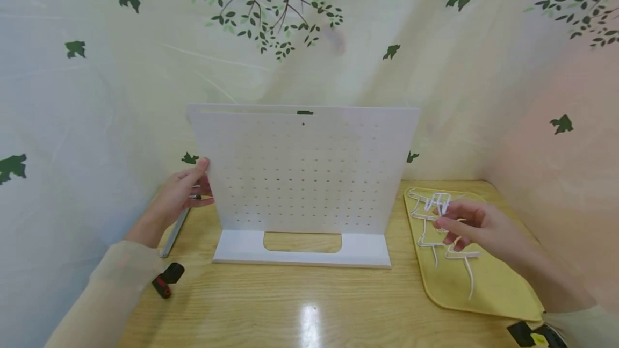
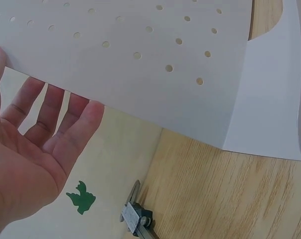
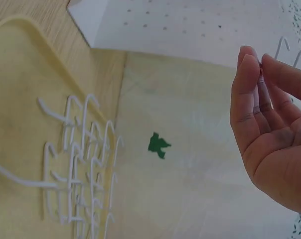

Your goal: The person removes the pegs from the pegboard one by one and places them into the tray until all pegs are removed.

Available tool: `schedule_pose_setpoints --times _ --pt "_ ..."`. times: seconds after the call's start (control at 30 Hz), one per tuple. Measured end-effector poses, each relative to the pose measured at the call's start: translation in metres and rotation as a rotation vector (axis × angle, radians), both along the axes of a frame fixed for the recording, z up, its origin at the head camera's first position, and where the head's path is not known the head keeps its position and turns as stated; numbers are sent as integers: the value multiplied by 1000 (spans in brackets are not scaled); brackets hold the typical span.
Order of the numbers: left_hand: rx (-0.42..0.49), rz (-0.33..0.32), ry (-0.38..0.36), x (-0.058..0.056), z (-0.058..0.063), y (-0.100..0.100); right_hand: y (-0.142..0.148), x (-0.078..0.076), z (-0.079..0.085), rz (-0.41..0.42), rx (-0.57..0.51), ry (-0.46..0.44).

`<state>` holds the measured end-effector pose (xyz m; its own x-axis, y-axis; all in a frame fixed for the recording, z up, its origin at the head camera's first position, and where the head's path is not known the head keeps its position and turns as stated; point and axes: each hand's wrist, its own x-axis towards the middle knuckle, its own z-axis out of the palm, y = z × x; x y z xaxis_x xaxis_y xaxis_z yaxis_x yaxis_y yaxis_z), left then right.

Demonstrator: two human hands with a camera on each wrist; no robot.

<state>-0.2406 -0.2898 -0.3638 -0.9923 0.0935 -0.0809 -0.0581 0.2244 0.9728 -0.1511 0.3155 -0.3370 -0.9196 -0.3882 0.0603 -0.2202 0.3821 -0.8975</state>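
A white pegboard (image 1: 309, 146) with rows of small holes stands upright on its white foot, which has a wide cutout. My left hand (image 1: 178, 193) grips the board's left edge, thumb on the front face and fingers behind. At the right, my right hand (image 1: 479, 225) pinches a white wire pegboard hook (image 1: 437, 198) between thumb and fingertips, above the tray. Two bent prongs of that hook (image 3: 282, 42) show past the fingertips in the right wrist view; its rest is hidden by the hand. More white hooks (image 3: 71, 172) lie grouped in the yellow tray (image 1: 498, 289).
A metal caliper (image 2: 135, 216) lies on the wooden table (image 1: 271, 305) at the left, behind my left forearm. Around the table hangs a pale curtain (image 1: 367, 26) printed with green leaves and birds. The tray stands right of the board.
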Motion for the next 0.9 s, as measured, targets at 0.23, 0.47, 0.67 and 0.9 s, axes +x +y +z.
schedule_pose_setpoints --times 0.23,0.47,0.67,0.9 --pt "-5 6 4 0 -1 1 57 16 -31 -65 -16 -42" --pt "-2 11 12 0 -1 2 104 25 -61 -141 75 -147" --pt "-5 14 17 -1 -1 1 132 28 -84 -191 40 -239" --pt "-19 6 13 -3 -3 0 146 20 -106 -223 -4 -347"
